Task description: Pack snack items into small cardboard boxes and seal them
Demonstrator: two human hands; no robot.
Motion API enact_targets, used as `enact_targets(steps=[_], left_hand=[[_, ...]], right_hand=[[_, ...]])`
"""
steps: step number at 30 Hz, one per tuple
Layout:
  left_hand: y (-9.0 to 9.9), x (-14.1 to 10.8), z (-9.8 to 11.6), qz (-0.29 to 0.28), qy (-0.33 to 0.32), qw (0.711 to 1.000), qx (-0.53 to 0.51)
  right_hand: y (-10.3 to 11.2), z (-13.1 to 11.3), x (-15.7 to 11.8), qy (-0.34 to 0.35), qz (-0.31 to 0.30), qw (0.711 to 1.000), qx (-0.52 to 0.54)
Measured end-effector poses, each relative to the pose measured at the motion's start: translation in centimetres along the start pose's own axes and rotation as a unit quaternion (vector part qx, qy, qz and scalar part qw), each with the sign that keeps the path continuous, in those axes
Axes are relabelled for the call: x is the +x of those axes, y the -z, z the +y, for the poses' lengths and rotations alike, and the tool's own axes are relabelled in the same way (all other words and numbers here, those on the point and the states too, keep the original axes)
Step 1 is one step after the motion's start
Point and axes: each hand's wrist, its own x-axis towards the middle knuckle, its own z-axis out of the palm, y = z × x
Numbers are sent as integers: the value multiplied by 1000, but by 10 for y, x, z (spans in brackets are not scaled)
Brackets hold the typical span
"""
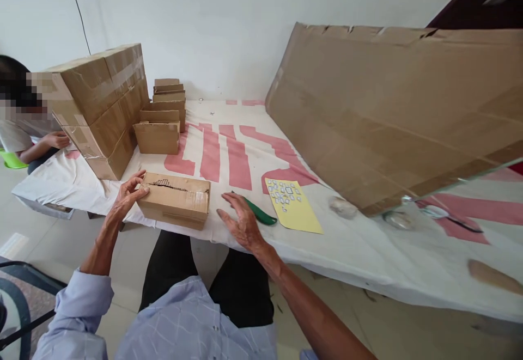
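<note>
A closed cardboard box point(175, 199) lies near the table's front edge, with a dark scribbled mark and clear tape on its top. My left hand point(129, 194) rests on its left end, thumb on the top and fingers at the back corner. To the right of the box, my right hand point(241, 219) is held low over the cloth, fingers apart and nothing in it. Partly behind that hand lies a dark green curved object point(263, 215). Beside it is a yellow sheet point(297, 210) with small outlined pieces or drawings on its upper part.
Stacked taped boxes point(110, 104) stand at the left, beside a row of open small boxes point(159, 138). A large cardboard panel point(392, 104) leans at the right. Near it lie a magnifier-like object point(439, 213) and round clear items point(398, 219). Another person point(28, 126) sits far left.
</note>
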Motion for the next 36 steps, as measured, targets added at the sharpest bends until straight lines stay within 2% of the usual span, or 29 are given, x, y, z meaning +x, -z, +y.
enact_targets(steps=[3, 6, 10, 13, 16, 23, 30, 32, 36], left_hand=[[-4, -2, 4, -28, 1, 1000, -9], [-7, -3, 3, -32, -9, 999, 16], [-11, -8, -4, -23, -37, 998, 47], [-12, -13, -9, -32, -58, 996, 59], [-13, -18, -11, -49, -79, 991, 93], [-14, -25, -9, -93, -107, 982, 122], [-10, -32, -6, -135, -117, 979, 103], [-9, -34, -4, -140, -118, 977, 107], [-10, -37, -4, -136, -114, 979, 101]], right_hand=[[-9, -33, 11, 4, -44, 996, 78], [-2, -35, 17, 11, -61, 996, 64], [29, 6, 18, -14, -79, 992, -97], [48, 40, 12, -72, -134, 961, -232], [51, 59, 3, -105, -179, 933, -295], [41, 72, -8, -111, -146, 938, -294], [44, 68, -6, -124, -145, 943, -274], [47, 63, -2, -125, -116, 952, -253], [63, 43, 22, -136, -6, 976, -169]])
